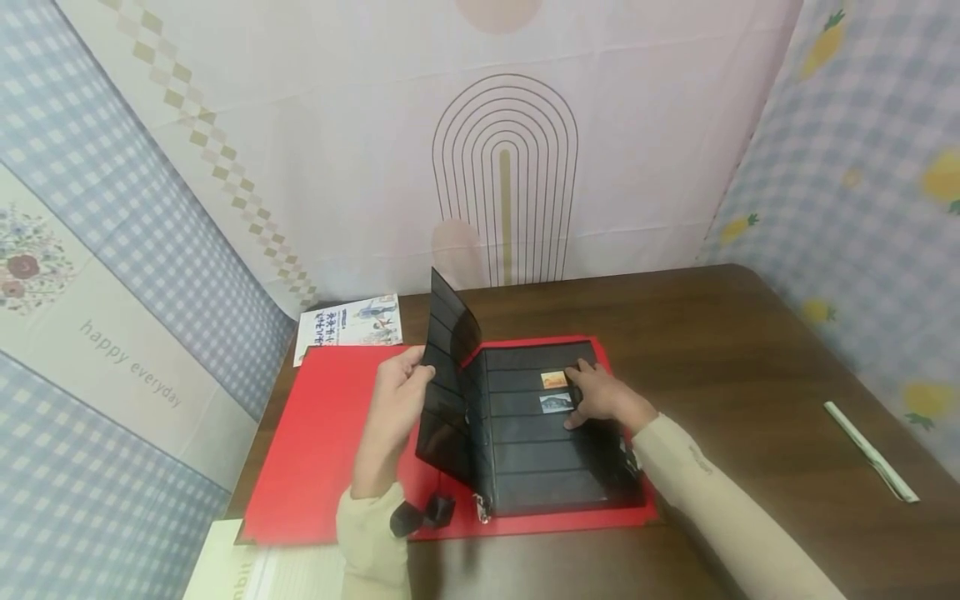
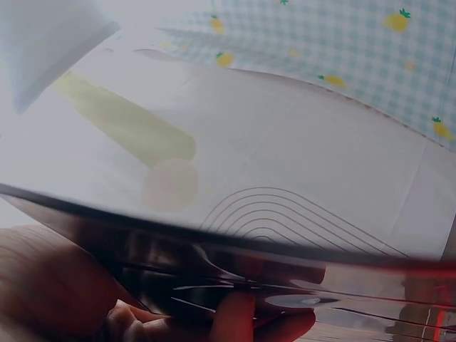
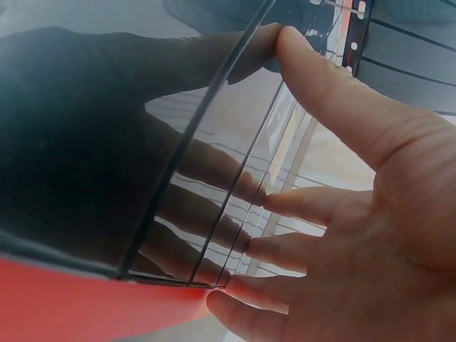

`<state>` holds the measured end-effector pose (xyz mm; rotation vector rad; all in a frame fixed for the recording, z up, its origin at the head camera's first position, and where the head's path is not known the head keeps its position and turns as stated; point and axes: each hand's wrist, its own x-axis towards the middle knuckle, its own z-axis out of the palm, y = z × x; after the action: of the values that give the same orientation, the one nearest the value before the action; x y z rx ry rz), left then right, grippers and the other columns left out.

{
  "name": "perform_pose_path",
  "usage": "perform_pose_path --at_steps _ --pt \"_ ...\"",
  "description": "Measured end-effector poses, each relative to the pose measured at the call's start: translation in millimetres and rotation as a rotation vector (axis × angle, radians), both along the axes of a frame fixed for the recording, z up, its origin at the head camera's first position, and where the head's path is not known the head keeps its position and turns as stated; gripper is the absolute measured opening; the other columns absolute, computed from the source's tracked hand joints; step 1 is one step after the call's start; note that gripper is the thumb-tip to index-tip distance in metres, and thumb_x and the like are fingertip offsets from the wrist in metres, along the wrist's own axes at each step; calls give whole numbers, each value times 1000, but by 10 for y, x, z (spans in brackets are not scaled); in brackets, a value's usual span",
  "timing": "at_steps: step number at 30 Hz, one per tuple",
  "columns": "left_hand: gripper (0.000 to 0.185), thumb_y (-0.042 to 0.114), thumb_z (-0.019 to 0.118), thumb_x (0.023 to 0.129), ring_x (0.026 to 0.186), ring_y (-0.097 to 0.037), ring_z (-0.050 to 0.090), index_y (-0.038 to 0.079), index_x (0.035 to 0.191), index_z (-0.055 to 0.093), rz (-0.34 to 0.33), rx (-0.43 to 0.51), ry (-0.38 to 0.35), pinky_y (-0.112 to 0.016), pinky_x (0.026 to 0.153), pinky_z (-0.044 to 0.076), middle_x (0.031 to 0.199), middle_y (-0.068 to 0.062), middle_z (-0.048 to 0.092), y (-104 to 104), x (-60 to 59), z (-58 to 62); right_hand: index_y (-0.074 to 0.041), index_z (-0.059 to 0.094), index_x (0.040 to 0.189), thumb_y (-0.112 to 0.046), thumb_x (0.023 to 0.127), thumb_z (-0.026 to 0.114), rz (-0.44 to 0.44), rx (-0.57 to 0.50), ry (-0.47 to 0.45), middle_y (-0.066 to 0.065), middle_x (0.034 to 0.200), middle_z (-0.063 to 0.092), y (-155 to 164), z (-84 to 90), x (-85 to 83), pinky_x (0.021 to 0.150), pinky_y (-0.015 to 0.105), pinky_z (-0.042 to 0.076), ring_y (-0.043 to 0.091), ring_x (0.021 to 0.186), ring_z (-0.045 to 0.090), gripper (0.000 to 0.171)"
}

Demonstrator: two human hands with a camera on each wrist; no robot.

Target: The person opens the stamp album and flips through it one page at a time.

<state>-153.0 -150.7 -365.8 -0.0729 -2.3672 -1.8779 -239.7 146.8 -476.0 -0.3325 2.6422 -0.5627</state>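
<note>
Two stamps (image 1: pixel 555 391) sit in the strips of the flat black page (image 1: pixel 540 450) of a stamp album (image 1: pixel 322 450) with a red cover, lying open on the brown table (image 1: pixel 750 367). Upper one is orange, lower one grey-blue, both near the right edge. Right hand (image 1: pixel 603 398) lies on that page just beside the stamps, fingers (image 3: pixel 285 249) straight and a little apart, tips pressing the glossy strips; it holds nothing. Left hand (image 1: pixel 393 408) grips a lifted black page (image 1: pixel 446 375) by its outer edge, fingers curled round it, keeping it upright and bowed over the spine. Progress, as I judge it: only two stamps placed, most strips on the open page bare, so early going. Can't tell whether the lifted page carries any. Elsewhere: a printed booklet (image 1: pixel 351 327) at the album's far left corner, a white pen-like stick (image 1: pixel 870 452) well apart on the right, pale paper (image 1: pixel 225 567) at the near left edge.
</note>
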Motion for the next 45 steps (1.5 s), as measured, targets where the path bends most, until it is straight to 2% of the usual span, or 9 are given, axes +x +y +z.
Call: perform_pose_path --at_steps 4,12,15,18,21,25,31,35,45 --pt "34 -4 46 97 115 -30 58 -11 125 64 -4 -1 -6 -41 98 49 117 -24 69 -20 -23 14 4 35 154 -26 77 89 -5 0 -3 33 161 19 -14 -7 14 112 68 26 53 147 16 98" --pt "37 -4 44 98 111 -25 61 -13 130 60 -34 12 -31 -22 85 52 122 -26 67 -109 -56 52 2 38 153 -29 75 91 -3 11 13 32 160 22 -27 -29 27 110 69 29 52 146 21 99" --pt "40 -3 44 98 124 -29 55 -15 136 54 -38 3 -48 -34 100 50 135 -27 59 -153 -30 51 2 39 153 -31 75 91 4 21 28 32 159 25 -23 -31 18 109 69 32 52 143 26 99" --pt "45 -1 45 99 140 -32 40 -15 141 47 -16 -31 -59 -49 114 36 149 -27 46 -207 17 74 2 41 151 -32 74 91 18 37 48 33 157 28 -18 -28 4 106 67 36 52 140 30 98" --pt "47 -1 46 99 146 -34 32 -16 144 42 -11 -53 -51 -52 117 29 156 -27 36 -255 53 109 4 43 149 -32 72 92 36 54 67 34 155 29 -12 -18 -13 104 67 39 53 137 33 98" --pt "47 -2 45 99 145 -34 33 -17 143 42 -37 -46 -39 -52 117 29 155 -26 37 -306 47 99 4 43 150 -32 73 92 30 61 71 34 155 29 -8 -16 -41 104 67 39 53 137 33 98" --pt "38 -2 43 101 113 -27 63 -11 135 57 -55 18 -41 -35 95 54 131 -26 62 -412 47 46 1 43 151 -32 73 91 14 37 56 32 157 29 -15 -32 -49 104 69 38 52 139 31 97" --pt "33 -2 43 101 85 -16 70 -10 126 63 -32 55 -59 -25 76 58 113 -27 69 -504 72 -3 0 42 152 -33 73 91 8 27 48 31 158 28 -11 -54 -46 105 69 37 52 140 29 98" --pt "32 0 44 102 81 -14 70 -13 127 59 -6 102 -125 -29 74 59 106 -19 70 -717 123 -100 1 41 152 -33 74 90 18 16 58 32 158 27 45 -60 -45 105 71 34 54 141 25 98"
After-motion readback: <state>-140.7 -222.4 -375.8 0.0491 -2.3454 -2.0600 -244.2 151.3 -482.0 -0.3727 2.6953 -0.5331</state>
